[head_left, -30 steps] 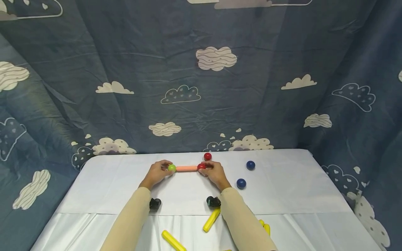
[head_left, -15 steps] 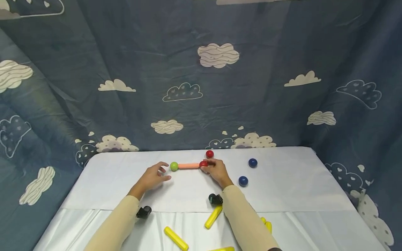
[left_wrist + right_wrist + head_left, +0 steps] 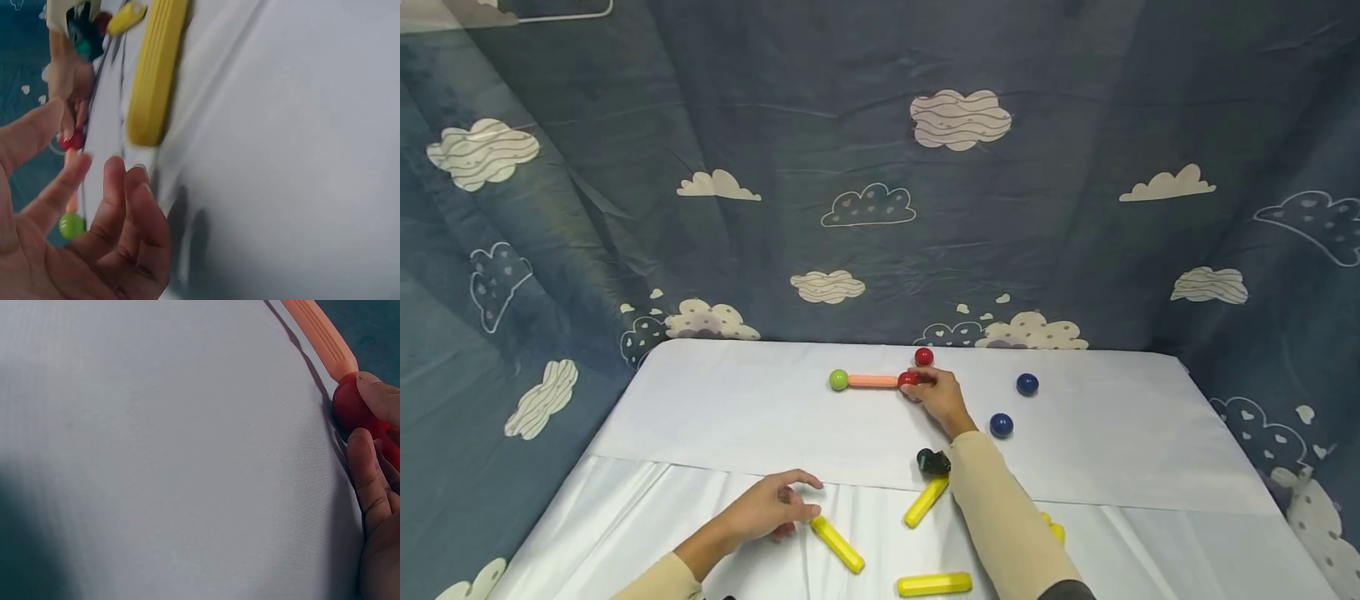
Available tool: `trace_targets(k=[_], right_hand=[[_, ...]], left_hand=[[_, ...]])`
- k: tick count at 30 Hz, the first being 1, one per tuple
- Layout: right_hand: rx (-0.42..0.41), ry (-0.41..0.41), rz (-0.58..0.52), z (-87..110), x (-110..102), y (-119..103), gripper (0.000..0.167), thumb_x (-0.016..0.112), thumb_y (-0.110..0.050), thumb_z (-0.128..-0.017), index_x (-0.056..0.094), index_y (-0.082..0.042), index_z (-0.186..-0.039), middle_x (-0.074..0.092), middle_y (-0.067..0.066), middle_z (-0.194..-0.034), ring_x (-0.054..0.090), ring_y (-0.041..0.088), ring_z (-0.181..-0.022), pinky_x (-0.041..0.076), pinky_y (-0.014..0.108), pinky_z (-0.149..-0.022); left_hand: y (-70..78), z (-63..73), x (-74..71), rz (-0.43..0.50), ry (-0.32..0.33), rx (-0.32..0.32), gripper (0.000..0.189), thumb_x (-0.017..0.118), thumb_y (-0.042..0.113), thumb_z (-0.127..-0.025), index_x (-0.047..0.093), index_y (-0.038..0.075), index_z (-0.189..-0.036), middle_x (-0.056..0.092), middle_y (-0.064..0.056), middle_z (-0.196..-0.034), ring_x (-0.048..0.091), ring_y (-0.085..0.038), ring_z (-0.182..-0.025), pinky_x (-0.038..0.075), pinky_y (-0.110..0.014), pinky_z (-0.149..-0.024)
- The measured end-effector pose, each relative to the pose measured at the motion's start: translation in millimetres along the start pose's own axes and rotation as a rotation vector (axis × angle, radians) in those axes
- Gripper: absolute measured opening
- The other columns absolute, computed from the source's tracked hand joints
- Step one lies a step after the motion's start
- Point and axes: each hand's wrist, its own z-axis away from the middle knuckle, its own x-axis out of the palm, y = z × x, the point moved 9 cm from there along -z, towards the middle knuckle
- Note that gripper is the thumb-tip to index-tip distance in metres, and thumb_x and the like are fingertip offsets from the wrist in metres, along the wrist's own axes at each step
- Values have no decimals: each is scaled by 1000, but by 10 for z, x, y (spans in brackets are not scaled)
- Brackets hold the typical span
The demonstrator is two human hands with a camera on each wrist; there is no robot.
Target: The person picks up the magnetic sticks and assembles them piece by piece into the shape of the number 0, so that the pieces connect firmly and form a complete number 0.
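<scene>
In the head view, an orange stick (image 3: 872, 381) lies on the white table with a green ball (image 3: 838, 380) at its left end and a red ball (image 3: 907, 380) at its right end. My right hand (image 3: 942, 400) pinches that red ball; the right wrist view shows the thumb and fingers about the red ball (image 3: 352, 403) beside the stick's ridged end. Down at the near left, my left hand (image 3: 767, 508) hovers with loosely bent fingers beside a yellow stick (image 3: 837, 544). In the left wrist view a gap separates the fingertips from the yellow stick (image 3: 153, 75).
A second red ball (image 3: 924, 357) sits just behind the right hand. Two blue balls, one farther (image 3: 1027, 384) and one nearer (image 3: 1001, 426), lie to its right. More yellow sticks lie near the front, one by the right sleeve (image 3: 927, 502) and one flat at the edge (image 3: 934, 584).
My left hand has let go of the green ball and come back towards me, to the near yellow stick. My right hand stays on the red ball. The head view has shifted slightly.
</scene>
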Motion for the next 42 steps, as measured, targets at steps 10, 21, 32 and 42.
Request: trace_targets(k=[10,21,32,42], right_hand=[[5,2,-9,17,-25,58,41,76,-11,-83,65,-8,-123,61,14,-121,53,27,-104,47,38,-92],[3,7,6,-13,-28,67,41,75,-13,-84,65,-10,-124,61,13,-122,53,27,-109,45,41,-97],[-4,0,1,-15,-12,27,40,75,-14,-84,65,-10,-124,61,12,-124,53,27,-110,45,41,-97],[9,-7,-1,-19,13,38,41,75,-14,-84,65,-11,-124,61,12,-126,53,29,-115,43,43,-101]], left_hand=[[-214,31,337,205,11,-119,61,71,37,-87,45,3,-131,67,-10,-76,61,-9,-45,52,-24,-46],[-142,-39,331,119,89,-70,31,75,16,-83,58,1,-104,62,-8,-68,58,-7,-44,50,-23,-45],[-27,-80,205,62,128,-25,25,70,6,-83,56,3,-104,58,-6,-71,57,-11,-52,52,-26,-51],[83,-130,194,-5,134,89,20,71,0,-76,60,3,-92,48,0,-72,47,-11,-60,39,-19,-51]])
